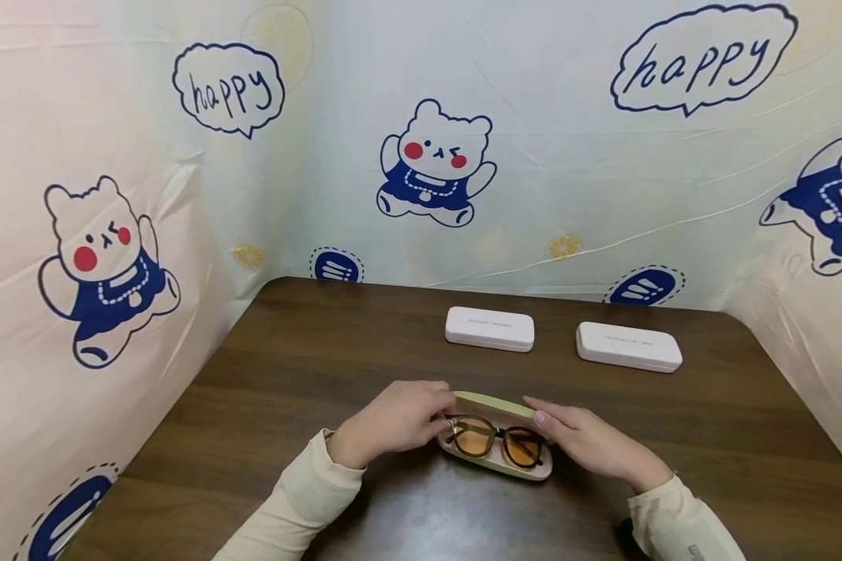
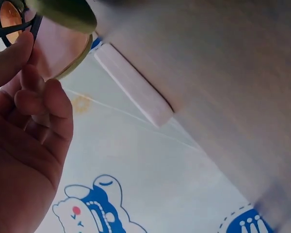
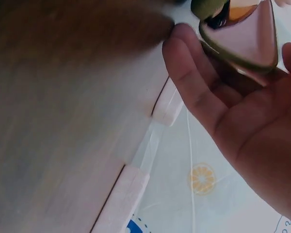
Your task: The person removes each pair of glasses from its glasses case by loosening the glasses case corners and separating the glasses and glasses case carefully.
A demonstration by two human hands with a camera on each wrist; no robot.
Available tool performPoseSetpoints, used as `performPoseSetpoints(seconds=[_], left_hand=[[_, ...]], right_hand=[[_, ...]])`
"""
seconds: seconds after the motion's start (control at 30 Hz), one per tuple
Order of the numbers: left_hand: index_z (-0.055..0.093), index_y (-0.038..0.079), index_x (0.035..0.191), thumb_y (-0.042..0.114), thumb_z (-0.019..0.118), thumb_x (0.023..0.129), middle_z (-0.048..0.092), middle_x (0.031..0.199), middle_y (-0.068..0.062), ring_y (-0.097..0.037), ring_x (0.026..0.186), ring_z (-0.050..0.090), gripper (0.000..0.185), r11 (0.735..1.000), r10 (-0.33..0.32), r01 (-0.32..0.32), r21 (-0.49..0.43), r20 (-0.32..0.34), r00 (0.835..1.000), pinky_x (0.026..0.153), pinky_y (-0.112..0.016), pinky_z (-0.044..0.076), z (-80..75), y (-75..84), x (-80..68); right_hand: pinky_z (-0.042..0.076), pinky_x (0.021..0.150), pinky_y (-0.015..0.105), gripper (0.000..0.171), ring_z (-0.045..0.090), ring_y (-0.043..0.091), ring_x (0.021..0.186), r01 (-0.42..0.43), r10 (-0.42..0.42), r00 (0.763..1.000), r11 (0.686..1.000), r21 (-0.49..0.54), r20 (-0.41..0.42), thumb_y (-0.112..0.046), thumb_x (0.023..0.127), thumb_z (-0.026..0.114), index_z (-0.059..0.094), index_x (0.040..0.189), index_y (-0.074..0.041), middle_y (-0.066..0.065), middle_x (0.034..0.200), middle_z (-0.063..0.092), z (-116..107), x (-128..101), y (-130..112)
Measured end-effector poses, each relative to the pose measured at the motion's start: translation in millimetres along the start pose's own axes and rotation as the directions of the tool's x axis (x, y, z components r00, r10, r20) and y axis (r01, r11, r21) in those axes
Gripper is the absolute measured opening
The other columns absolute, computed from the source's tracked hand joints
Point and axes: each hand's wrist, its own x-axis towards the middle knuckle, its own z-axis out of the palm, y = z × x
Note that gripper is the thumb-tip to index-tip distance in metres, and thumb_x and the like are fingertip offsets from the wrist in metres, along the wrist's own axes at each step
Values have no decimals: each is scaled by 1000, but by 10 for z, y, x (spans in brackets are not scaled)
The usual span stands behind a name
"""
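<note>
The left hand [image 1: 393,425] pinches the left end of the glasses [image 1: 497,440], its fingers curled round the frame by the hinge, while the right hand [image 1: 592,444] lies with nearly straight fingers along the right end of the open case [image 1: 500,467], steadying it rather than gripping. The glasses sit in the case's lower half, amber lenses up, near the front middle of the surface [image 1: 288,374]; the green lid [image 1: 494,403] stands open behind them. The risk, as I judge it, lies in the one-sided grip: a pull from the left end alone could tilt the frame and catch the far lens or temple on the rim, dragging the light case along, since the flat right hand has little purchase. Fingers near the lenses could also smear them. Two closed white cases [image 1: 489,328] [image 1: 628,346] lie well apart at the back, out of harm's way.
</note>
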Motion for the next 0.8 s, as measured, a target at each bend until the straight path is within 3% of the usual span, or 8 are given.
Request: performPoseSetpoints(seconds=[0.2, 0.37, 0.6, 0.8], left_hand=[[70, 19, 89, 14, 75, 90, 54, 82, 11, -3, 67, 49, 7, 999, -10, 8, -38, -42, 999, 63, -25, 46, -117, -121, -124], [72, 19, 87, 11, 77, 88, 56, 84, 14, -3, 69, 52, 10, 989, -73, 63, -131, -77, 994, 65, -26, 47, -215, -263, -327], [72, 20, 86, 4, 79, 85, 58, 84, 18, -2, 72, 53, 18, 947, -167, 130, -294, -105, 980, 66, -25, 48, -277, -472, -672], [72, 20, 86, -3, 77, 84, 60, 84, 16, -5, 75, 55, 23, 899, -230, 176, -400, -90, 969, 69, -27, 49, -298, -680, -911]], right_hand=[[39, 103, 59, 52, 49, 36, 131, 21, -22, 999, 1000, 9, 33, -35, 111, 37, 49, 147, 1, 17, 144, 54, 7, 9, 16], [47, 97, 45, 50, 54, 27, 122, 23, -29, 995, 998, 63, 91, -35, 109, 45, 49, 149, -5, 13, 139, 58, -20, 14, 56], [47, 83, 32, 49, 55, 21, 103, 15, -44, 987, 983, 183, 154, -31, 108, 49, 47, 149, -5, 11, 136, 56, -40, 74, 86], [49, 83, 31, 47, 54, 23, 109, 8, -45, 985, 977, 213, 169, -29, 108, 50, 49, 148, -5, 13, 139, 55, -27, 103, 98]])
